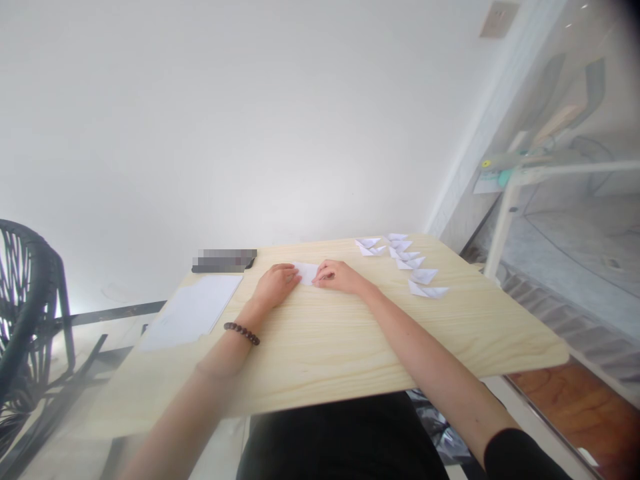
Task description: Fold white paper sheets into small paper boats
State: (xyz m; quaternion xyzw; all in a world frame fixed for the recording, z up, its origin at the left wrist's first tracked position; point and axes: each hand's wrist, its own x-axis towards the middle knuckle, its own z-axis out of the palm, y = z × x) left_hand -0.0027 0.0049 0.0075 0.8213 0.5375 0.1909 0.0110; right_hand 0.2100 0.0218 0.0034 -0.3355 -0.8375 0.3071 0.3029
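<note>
Left hand [279, 285] lies low over the left edge of a small white paper piece [307, 274], fingers extended along it; whether it grips or merely presses, cannot tell; right hand [341, 276] has its fingers curled in at the opposite edge, apparently pinching it; the paper sits between the two hands on the pale wooden table [310, 360], probably so that the flat top backs it while both sides are steadied; a dark beaded bracelet [243, 333] circles the left wrist; left of the hands, loose white sheets [197, 310] lie flat, likely within easy reach of the left hand; just beyond them, near the far edge, stands a dark object [224, 261], blurred out, identity unclear; right of the hands, folded paper shapes [407, 257] stand in a loose slanting group, presumably set there to leave the working area free; a dark woven chair [30, 300] stands farther left.
</note>
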